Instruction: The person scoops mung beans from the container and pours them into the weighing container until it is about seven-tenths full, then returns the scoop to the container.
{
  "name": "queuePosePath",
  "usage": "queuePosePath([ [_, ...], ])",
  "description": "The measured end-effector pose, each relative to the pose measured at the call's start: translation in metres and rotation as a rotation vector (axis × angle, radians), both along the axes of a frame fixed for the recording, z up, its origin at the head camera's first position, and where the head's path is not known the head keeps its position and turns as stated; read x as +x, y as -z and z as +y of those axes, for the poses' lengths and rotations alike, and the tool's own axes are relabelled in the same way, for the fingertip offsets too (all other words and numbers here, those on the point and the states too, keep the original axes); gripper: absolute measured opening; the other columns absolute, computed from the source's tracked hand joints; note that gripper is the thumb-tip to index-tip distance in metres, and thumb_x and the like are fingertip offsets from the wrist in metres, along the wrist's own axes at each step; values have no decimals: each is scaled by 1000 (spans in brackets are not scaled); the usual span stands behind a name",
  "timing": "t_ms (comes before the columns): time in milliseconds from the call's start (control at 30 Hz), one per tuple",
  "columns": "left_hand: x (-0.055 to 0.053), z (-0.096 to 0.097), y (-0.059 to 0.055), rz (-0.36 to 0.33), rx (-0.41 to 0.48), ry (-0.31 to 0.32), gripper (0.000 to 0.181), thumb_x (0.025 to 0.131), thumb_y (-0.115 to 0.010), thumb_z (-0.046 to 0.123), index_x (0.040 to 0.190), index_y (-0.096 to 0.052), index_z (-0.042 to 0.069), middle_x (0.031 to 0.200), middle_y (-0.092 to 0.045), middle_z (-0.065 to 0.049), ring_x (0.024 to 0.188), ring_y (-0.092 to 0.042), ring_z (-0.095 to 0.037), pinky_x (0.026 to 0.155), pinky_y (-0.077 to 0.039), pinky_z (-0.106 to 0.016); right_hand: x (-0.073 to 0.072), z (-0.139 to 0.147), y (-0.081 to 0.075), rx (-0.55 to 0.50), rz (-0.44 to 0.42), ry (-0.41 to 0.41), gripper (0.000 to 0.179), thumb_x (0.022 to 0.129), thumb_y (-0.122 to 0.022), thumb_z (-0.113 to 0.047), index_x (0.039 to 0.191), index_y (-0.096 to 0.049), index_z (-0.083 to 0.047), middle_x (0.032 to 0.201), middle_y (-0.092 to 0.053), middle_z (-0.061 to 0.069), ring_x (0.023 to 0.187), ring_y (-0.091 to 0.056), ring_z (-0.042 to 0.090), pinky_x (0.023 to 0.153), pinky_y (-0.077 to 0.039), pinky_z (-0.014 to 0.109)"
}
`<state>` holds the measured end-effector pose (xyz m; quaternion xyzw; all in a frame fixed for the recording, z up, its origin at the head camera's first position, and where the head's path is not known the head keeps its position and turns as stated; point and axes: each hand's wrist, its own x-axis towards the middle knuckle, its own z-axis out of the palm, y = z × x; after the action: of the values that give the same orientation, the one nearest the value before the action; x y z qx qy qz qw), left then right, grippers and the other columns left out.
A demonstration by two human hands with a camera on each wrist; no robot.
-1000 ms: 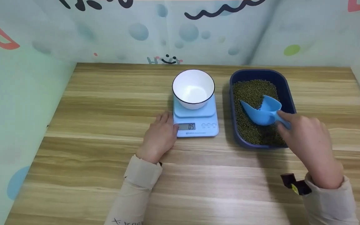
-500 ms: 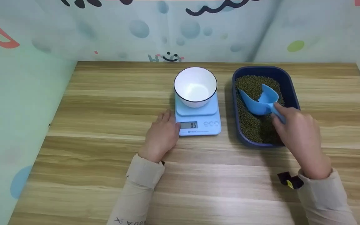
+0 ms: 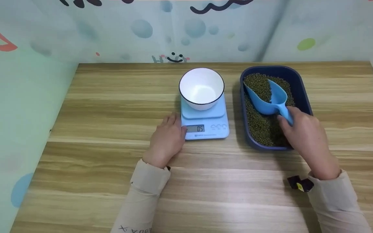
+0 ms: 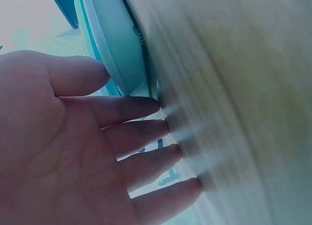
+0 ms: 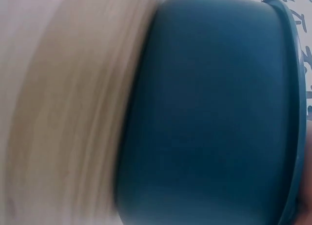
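My right hand (image 3: 308, 134) grips the handle of a light blue scoop (image 3: 265, 103), whose mouth points to the far left in a dark blue tub (image 3: 253, 143) of small greenish-brown beans or pellets (image 3: 258, 129). Some of these grains lie inside the scoop. My left hand (image 3: 167, 139) rests on the table at the left edge of a pale blue kitchen scale (image 3: 219, 131), its thumb touching the side. In the left wrist view the fingers (image 4: 141, 135) are straight, tips on the tabletop. On the scale stands a white bowl (image 3: 202, 85) with a dark rim; the display reads 0.5.
The wooden table (image 3: 108, 97) meets a patterned backdrop (image 3: 115, 35) at its far edge and a pale green wall (image 3: 8, 97) on the left. In the right wrist view, the tub's outer wall (image 5: 209, 108) fills most of the frame.
My right hand has moved the scoop away from me and slightly left, deeper toward the tub's far side; grains have gathered in it. The left hand stays beside the scale.
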<state>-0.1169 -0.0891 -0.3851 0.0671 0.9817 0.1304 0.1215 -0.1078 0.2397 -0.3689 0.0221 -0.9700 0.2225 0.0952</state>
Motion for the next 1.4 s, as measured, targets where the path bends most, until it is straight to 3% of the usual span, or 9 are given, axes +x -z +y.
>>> queuePosePath([
  [267,-1,2,-1,-17,-6,-5,53,96,-30,31,139,-25,0,144,-22,-16,131,-20,-30,102,-23,-45,2,4,-2,-19,-2,-4,40,88,-54,-28,113,-55,2,70,-52,14,56,-46,28,47,-35,40],
  [467,-2,3,1,7,6,5,53,96,-32,31,137,-29,-1,143,-25,-17,130,-22,-31,102,-24,-46,7,8,-8,-8,-4,-6,33,89,-53,-28,106,-57,1,60,-43,8,52,-43,26,45,-31,35],
  [700,-3,1,2,-24,18,-21,58,95,-33,38,139,-27,0,144,-22,-17,132,-18,-31,103,-21,-45,16,9,-16,-3,-1,-9,31,89,-53,-27,104,-57,0,58,-42,7,48,-41,24,43,-29,33],
  [933,-2,0,1,-41,37,-36,62,94,-34,42,140,-25,1,145,-20,-16,133,-15,-30,105,-18,-43,22,12,-21,-1,21,2,24,89,-53,-28,92,-56,-4,55,-39,6,45,-38,21,40,-28,32],
  [1400,-1,2,1,-33,54,-34,66,92,-38,46,140,-25,2,145,-20,-16,132,-15,-31,104,-19,-44,31,20,-37,-5,77,37,33,88,-54,-30,105,-59,-2,56,-44,8,46,-39,23,41,-27,32],
])
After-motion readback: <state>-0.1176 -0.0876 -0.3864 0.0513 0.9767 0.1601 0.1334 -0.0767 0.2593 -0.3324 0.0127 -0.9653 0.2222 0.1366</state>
